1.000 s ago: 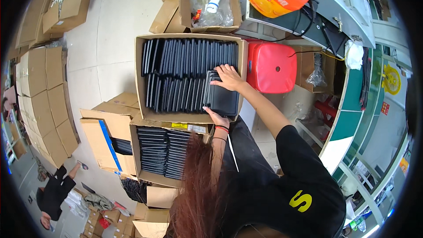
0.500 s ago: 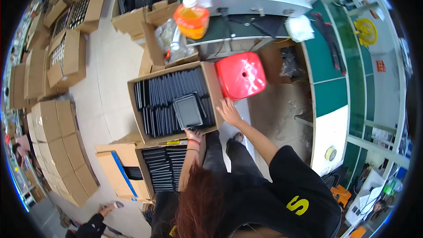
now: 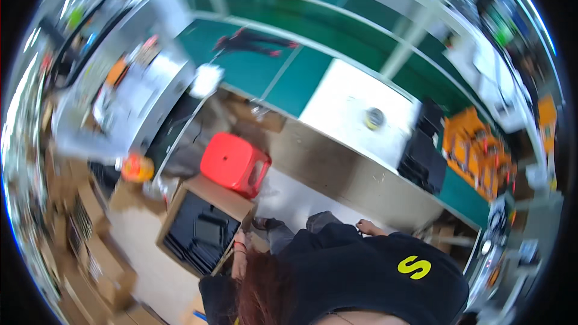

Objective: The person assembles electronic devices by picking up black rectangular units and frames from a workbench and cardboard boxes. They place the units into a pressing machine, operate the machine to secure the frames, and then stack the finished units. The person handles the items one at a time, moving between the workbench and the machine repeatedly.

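Observation:
My left hand, with a red band at its wrist, is at the near rim of an open cardboard box. Blur hides whether its fingers grip the cardboard. Rows of thin black panels fill the box, and a flat dark frame with a grey face lies on top of them. My right hand is held close to my body on the right, fingers curled in, with nothing visible in it. Just beyond the box stands a red plastic stool.
A green-topped bench with a white sheet and a tape roll runs along the far side. Orange racks stand at right. An orange bottle and more cardboard boxes are at left.
My view has swung to the right, so box and stool appear farther left. My right hand has left the box's rim and drawn back toward my body. My left hand has come off the grey-faced frame.

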`<move>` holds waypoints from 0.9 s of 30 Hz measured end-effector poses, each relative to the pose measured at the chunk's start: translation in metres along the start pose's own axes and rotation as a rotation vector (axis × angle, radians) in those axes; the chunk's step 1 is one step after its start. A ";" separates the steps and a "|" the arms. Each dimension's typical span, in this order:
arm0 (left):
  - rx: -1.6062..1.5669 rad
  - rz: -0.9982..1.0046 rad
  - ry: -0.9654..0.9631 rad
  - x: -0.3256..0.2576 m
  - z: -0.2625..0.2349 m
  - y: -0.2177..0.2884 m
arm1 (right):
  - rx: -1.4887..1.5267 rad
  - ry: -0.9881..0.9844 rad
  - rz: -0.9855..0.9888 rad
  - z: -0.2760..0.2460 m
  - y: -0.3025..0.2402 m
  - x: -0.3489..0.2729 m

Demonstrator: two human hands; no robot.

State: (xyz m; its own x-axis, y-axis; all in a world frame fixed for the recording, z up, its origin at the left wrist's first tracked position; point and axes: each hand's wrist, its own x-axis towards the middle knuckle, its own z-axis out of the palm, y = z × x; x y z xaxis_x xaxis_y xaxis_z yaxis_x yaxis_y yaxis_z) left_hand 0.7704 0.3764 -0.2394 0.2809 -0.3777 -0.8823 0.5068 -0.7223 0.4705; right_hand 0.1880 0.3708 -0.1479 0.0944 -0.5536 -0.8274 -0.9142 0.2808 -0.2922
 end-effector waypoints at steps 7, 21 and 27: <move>0.161 0.038 -0.457 -0.034 0.197 -0.031 | 0.582 0.405 0.359 0.101 0.098 -0.076; 1.739 0.038 -1.205 -0.247 0.601 -0.088 | 1.338 1.290 0.282 0.038 0.148 -0.083; 1.297 0.833 -1.317 -0.388 0.689 -0.143 | 1.422 1.524 0.279 -0.176 0.234 -0.119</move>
State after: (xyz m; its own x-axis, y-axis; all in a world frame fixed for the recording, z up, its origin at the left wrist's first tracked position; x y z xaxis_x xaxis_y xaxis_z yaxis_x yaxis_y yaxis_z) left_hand 0.0272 0.2277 0.0279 -0.8586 -0.4473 -0.2504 -0.3416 0.1350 0.9301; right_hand -0.1068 0.3651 -0.0334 -0.9556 -0.2443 -0.1649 0.0860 0.3043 -0.9487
